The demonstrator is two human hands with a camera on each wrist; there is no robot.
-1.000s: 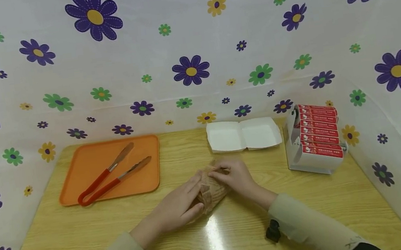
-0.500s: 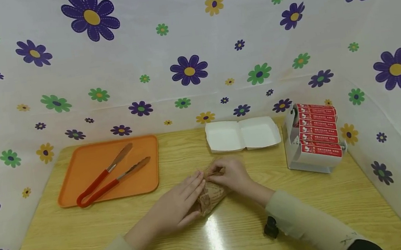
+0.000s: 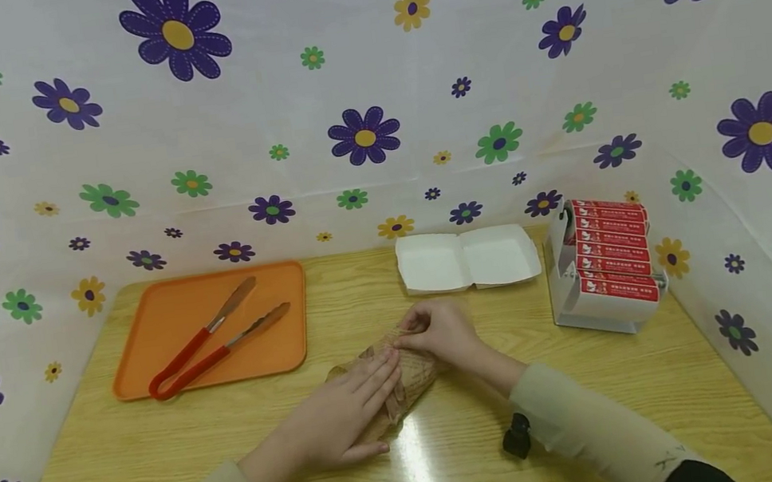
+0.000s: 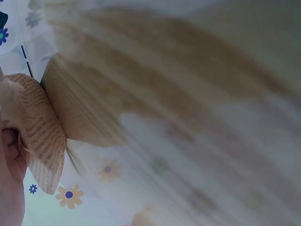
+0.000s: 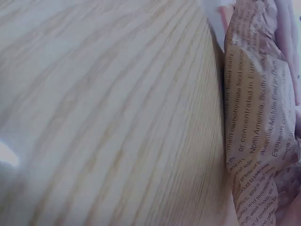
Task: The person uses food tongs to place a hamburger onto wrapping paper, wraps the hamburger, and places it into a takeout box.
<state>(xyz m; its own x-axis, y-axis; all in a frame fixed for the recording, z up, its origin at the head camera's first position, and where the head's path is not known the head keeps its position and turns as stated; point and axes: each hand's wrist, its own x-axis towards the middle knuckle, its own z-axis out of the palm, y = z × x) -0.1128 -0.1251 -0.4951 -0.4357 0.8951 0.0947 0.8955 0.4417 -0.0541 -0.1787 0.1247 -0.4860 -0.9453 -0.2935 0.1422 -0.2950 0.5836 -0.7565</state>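
Observation:
A bundle in brown printed wrapping paper (image 3: 418,374) lies on the table between the two hands. My left hand (image 3: 335,418) rests on its left side with fingers extended, the thumb apart on the near side. With thumb and fingers, my right hand (image 3: 444,337) pinches the paper at the far right part of the bundle. Close up in the right wrist view, the wrapping paper (image 5: 256,108) shows printed text and crumpled folds. Flared wrapping paper (image 4: 40,127) appears at the left of the left wrist view. Whatever is inside the paper is hidden.
On the back left, red-handled tongs (image 3: 187,362) lie on an orange tray (image 3: 291,349). An open white box (image 3: 468,263) stands behind the hands. To the right is a holder (image 3: 572,314) with several red-and-white packets (image 3: 611,245). Flowered cloth (image 3: 363,51) encloses the back and sides.
The left hand has shifted slightly toward the near side and lies flatter; paper now shows beyond its far left side. The right hand keeps its pinch, with only a slight shift.

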